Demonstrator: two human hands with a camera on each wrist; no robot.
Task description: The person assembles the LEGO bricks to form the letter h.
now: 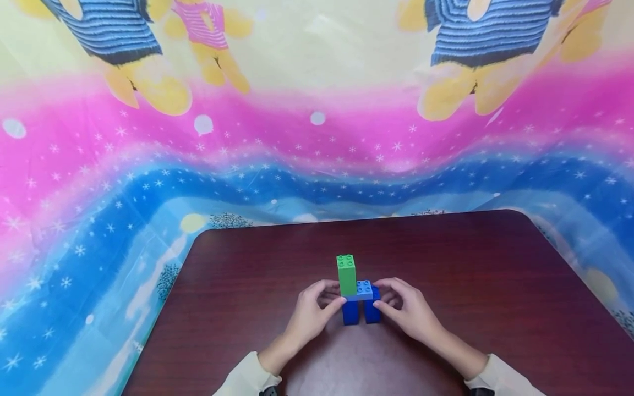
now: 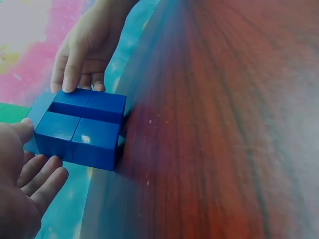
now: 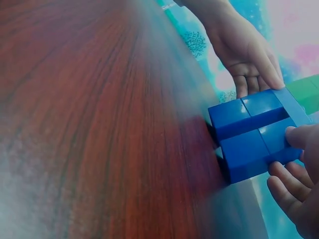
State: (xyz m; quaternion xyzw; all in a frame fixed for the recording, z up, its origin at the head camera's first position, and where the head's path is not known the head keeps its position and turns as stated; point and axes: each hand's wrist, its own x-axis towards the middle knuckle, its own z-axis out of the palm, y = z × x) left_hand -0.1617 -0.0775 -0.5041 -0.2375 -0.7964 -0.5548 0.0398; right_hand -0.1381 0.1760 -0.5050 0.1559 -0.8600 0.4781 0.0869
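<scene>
A small building-block structure stands on the table in the head view. Two dark blue block columns, the left column [image 1: 350, 313] and the right column [image 1: 372, 313], stand side by side with a narrow gap. Across their tops lies a light blue block [image 1: 365, 289]. A green block stack [image 1: 347, 279] rises from its left end. My left hand [image 1: 312, 311] pinches the light blue block's left end between thumb and fingers. With thumb and fingers, my right hand [image 1: 415, 312] holds the right column near its top. Both wrist views show each column made of two stacked blocks [image 2: 94, 137].
The dark brown wooden table [image 1: 247, 258] has rounded far corners. Behind it hangs a colourful printed cloth [image 1: 317, 143], which also runs down along both sides of the table.
</scene>
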